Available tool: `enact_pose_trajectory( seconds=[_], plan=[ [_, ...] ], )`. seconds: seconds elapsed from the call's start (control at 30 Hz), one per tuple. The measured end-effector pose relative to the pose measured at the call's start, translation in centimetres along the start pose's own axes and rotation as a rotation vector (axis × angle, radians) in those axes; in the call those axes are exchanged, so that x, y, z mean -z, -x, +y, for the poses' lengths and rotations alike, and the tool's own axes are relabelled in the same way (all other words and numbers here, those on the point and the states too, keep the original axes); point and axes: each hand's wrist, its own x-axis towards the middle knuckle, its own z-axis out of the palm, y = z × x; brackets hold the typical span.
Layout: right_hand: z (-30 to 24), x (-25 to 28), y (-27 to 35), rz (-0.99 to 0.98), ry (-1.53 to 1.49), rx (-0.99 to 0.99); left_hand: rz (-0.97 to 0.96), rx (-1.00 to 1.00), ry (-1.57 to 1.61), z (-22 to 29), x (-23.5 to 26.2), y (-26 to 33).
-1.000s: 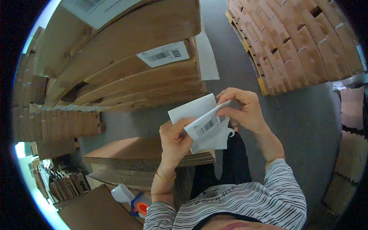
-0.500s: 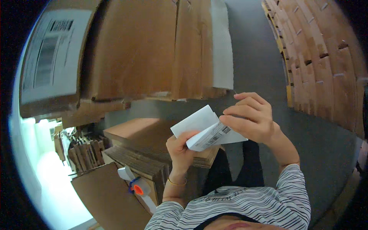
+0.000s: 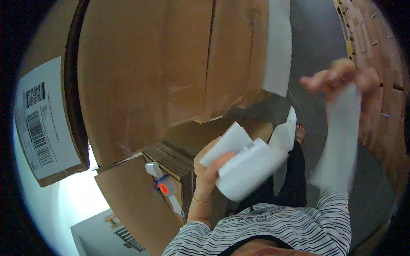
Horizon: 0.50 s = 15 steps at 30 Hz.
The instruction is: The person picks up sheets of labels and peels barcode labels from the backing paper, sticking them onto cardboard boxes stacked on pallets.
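Note:
My left hand (image 3: 208, 171) is closed round a folded stack of white labels (image 3: 250, 173), its thumb pressed over the front. One loose end of the stack sticks out to the right, above my leg. Raised at the right, my right hand (image 3: 347, 77) is smeared by motion. From its fingers a single white label (image 3: 343, 134) hangs down in front of my forearm, apart from the stack. Just beyond the left hand stands a large brown carton (image 3: 145, 72).
A carton with a printed white shipping label (image 3: 53, 119) is at far left. Flat cardboard sheets (image 3: 132, 205) lie at lower left, bearing a tape dispenser (image 3: 164, 186) with an orange core. Stacked cartons (image 3: 380, 55) line the right side over grey floor (image 3: 311, 47).
My right hand has moved up and right, away from the stack, with a label now hanging from it. The stack has partly unfolded. The view has shifted, bringing the left carton's label closer.

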Motion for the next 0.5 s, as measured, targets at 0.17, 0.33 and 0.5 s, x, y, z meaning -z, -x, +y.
enact_pose_trajectory(
  seconds=[0.17, 0.33, 0.5],
  plan=[
    [5.4, -0.5, -4.5, -0.326, 0.237, -0.271, -0.348, -0.753, -0.677, 3.2, 0.3, 0.6],
    [5.5, -2.8, -9.8, -0.556, 0.158, -0.544, -0.398, -0.778, -0.786, 8.9, -0.7, -0.3],
    [6.8, -4.3, -8.6, -0.564, 0.205, -0.412, -0.392, -0.764, -0.734, 11.0, -2.0, -4.1]
  ],
)
